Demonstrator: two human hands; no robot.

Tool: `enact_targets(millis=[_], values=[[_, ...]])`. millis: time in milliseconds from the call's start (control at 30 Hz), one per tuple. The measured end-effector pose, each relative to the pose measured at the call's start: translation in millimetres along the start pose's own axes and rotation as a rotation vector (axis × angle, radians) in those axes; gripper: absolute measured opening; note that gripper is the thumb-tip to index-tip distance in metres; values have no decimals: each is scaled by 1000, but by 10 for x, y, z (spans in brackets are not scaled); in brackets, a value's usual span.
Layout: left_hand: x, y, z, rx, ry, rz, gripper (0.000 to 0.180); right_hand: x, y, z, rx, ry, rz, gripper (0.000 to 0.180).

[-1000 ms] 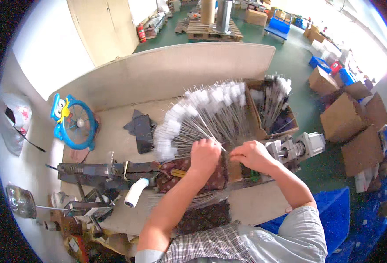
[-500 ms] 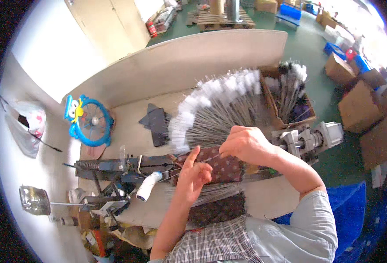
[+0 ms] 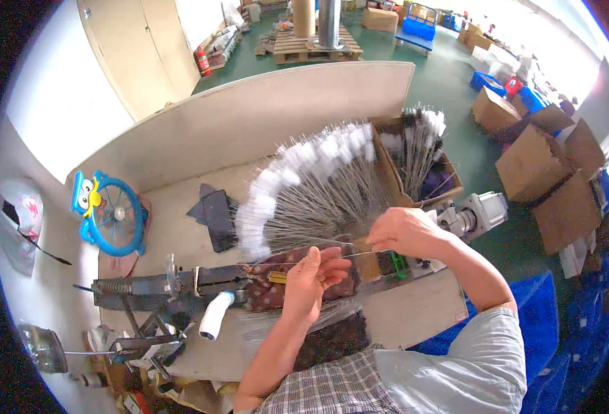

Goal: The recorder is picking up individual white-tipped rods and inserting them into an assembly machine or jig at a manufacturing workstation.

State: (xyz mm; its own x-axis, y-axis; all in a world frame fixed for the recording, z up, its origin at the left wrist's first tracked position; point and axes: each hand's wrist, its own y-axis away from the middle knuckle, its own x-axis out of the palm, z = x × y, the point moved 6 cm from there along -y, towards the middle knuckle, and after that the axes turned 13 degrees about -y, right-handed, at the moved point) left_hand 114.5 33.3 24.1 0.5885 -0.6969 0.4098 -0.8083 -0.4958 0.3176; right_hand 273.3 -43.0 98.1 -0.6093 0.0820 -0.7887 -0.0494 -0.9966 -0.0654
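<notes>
A thin metal wire stretches between my hands, over a dark red dotted cloth. My right hand is closed, with thumb and fingertips pinching the wire's right end. Along its length the wire crosses my left hand, whose thumb points up and whose fingers reach rightward, apart from the thumb. Just beyond the hands lies a wide fan of white-tipped wire brushes, stems toward me. A loose bundle of bare wires rests on the bench's near side, partly behind my left forearm.
A metal clamp mechanism and a white-wrapped handle stand at left, near a blue cartoon-shaped fan. A dark phone-like slab lies behind. At right are a cardboard box of brushes and a motor unit.
The whole view has shifted left and down. My right hand has moved rightward from the cloth with the wire, and the left hand's raised forefinger has come down.
</notes>
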Motion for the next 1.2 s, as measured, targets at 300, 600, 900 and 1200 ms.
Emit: enact_targets(millis=[300,600,900,1200], values=[[-236,298,-71,54,249,-147,35,467,-491,455,-270,-199,-33,11],[-1387,1151,493,8,59,-574,35,1197,-999,969,-445,-240,-178,9],[-1418,750,208,32,-811,-653,42,1259,-1079,1074,-366,-134,-156,7],[-1222,667,262,98,-382,-511,22,862,-645,1099,-466,-146,-308,10]])
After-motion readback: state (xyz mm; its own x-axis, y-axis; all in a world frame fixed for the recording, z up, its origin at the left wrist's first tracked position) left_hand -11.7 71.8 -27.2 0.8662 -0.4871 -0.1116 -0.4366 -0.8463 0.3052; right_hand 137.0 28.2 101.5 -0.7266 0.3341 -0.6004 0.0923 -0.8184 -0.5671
